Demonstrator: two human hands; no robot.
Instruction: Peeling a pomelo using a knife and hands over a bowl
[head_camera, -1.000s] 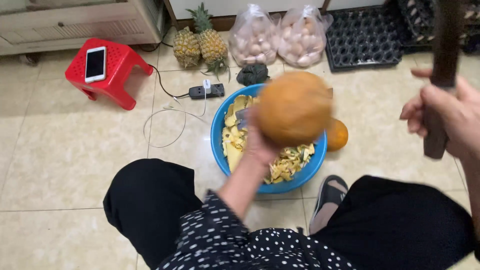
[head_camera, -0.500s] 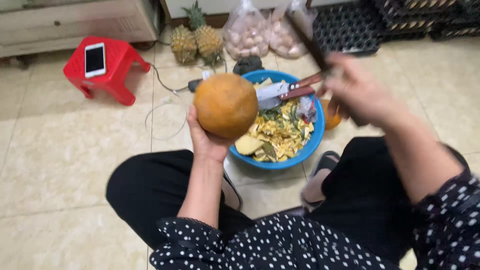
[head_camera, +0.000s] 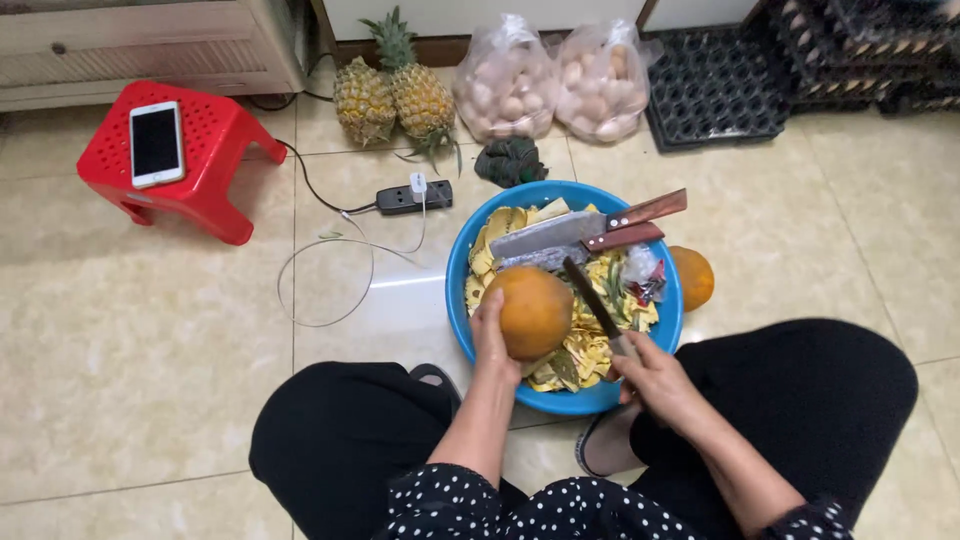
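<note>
Two hands (head_camera: 490, 335) crowded over basin rim (head_camera: 455, 300)

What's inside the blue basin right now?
The round blue plastic basin holds yellow peel scraps, two wooden-handled cleavers and the round orange-brown fruit the left hand steadies. Its bottom is covered.

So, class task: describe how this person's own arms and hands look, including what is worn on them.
Both forearms are bare. The left hand and right hand wear no gloves, and no rings or watch show. Dark sleeves with small white polka dots begin near the elbows.
</note>
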